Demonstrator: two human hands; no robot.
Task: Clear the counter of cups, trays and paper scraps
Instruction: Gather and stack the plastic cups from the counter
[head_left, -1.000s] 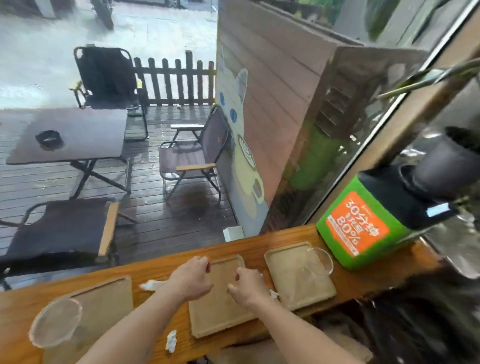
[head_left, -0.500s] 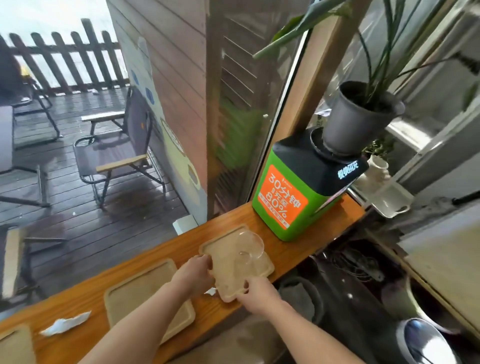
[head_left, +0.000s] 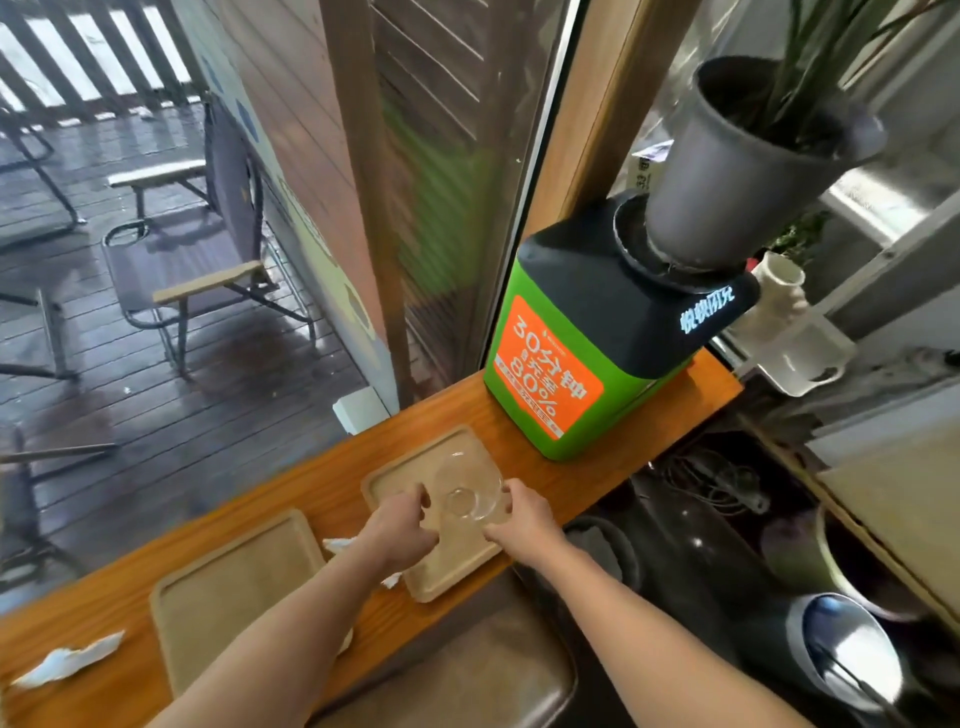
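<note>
A clear glass cup (head_left: 467, 493) stands on the right-hand beige tray (head_left: 405, 465) on the wooden counter (head_left: 597, 483). My left hand (head_left: 400, 527) curls against the cup's left side and my right hand (head_left: 522, 519) grips its right rim, so both hands close on it. A second, bare beige tray (head_left: 234, 582) lies to the left. One white paper scrap (head_left: 67, 660) rests at the counter's far left. Smaller paper bits (head_left: 337, 544) peek out between the trays, partly hidden by my left arm.
A green and black charging box (head_left: 545, 374) with a grey plant pot (head_left: 727, 171) on top stands at the counter's right end. Glass backs the counter. A brown cushioned seat (head_left: 467, 670) sits below the front edge, a metal bin (head_left: 847, 649) to the lower right.
The view swung right from the middle tray to the right one. My hands left the tray's edges and came together around the clear cup on it.
</note>
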